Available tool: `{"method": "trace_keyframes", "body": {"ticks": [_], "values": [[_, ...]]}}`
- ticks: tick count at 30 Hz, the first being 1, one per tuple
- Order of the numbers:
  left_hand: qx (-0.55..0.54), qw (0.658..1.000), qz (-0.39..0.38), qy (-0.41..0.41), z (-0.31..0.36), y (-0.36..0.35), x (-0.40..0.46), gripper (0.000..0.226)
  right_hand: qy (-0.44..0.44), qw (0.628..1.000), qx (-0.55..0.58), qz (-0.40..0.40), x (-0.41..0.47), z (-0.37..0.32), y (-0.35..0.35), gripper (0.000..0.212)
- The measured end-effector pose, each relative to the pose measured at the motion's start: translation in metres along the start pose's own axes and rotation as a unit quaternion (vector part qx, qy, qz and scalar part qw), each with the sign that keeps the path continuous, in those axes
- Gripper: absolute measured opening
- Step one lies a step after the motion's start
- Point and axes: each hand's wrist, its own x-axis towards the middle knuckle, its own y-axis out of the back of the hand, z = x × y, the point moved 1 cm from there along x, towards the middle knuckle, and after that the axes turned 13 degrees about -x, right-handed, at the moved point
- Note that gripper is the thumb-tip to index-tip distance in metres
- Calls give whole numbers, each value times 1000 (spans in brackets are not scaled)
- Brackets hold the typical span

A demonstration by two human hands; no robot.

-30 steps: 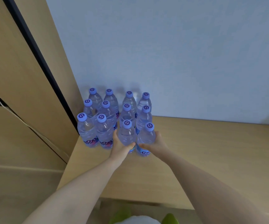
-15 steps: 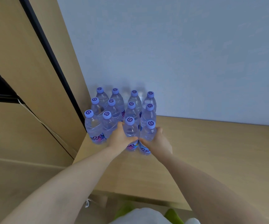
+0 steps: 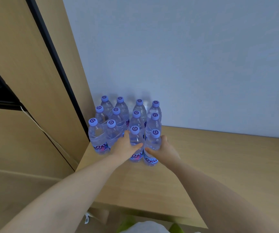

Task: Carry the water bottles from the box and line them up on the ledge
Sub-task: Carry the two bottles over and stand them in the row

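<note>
left hand (image 3: 125, 147): curled, gripping (thumb forward) | right hand (image 3: 164, 149): curled, gripping | both forearms extended

- Your left hand (image 3: 126, 147) and right hand (image 3: 164, 149): both bare. No gloves, rings or watch visible on either.
- Both of your forearms are bare along the whole visible length, running from the wrists to the frame's 7 and 5 o'clock corners. No sleeve edge or cuff in view.
- At 6 o'clock, bottom edge: a rounded pale white shape (image 3: 145, 227), likely your clothing, blurred.
- Flanking it, two bright green patches (image 3: 127, 223); too blurred to tell what they are.
</note>
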Motion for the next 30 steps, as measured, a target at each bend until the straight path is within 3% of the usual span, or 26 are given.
{"method": "trace_keyframes", "body": {"ticks": [7,15,30], "values": [[-40,999,32,18,2,-8,2,67,-6,999,33,28,2,-5,-8,46],[-68,993,83,39,1,-19,5,68,-38,993,83,71,-1,-7,-20,51],[-117,990,66,45,4,-19,16,73,-46,989,127,65,4,-12,-21,63]]}}
